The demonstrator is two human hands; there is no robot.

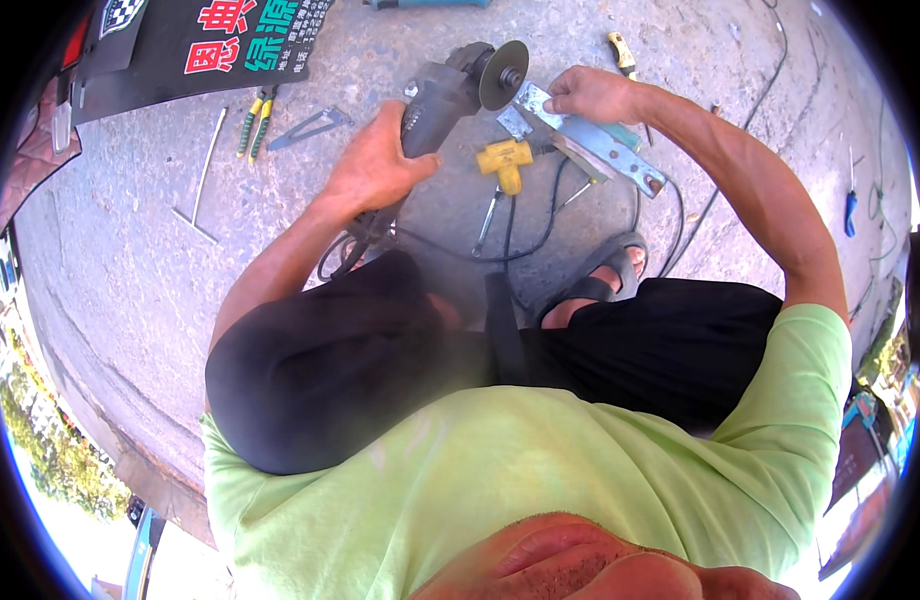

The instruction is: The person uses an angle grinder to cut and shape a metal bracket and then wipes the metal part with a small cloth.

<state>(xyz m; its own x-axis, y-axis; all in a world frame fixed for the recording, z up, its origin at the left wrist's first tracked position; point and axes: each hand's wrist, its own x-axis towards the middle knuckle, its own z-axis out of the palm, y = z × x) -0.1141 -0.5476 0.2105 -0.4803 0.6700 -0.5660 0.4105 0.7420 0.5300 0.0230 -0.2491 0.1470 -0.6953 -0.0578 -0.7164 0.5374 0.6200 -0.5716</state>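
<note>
Grinder (430, 108) is wrapped by the curled fingers of the left hand (380, 165), presumably so its disc (501, 80) is kept clear. The metal strip (610, 150), extended toward four o'clock, is pinched at its upper end by the fingers of the right hand (597, 96), apparently for steadiness; disc contact cannot be confirmed.

Pliers (263, 122) with green-and-yellow handles lay on the concrete floor (110, 200), between a thin T-shaped rod (209, 168) and an angular metal piece (335, 116). A blue-handled screwdriver (851, 213) lay far right, a black printed board (145, 85) upper left.
</note>
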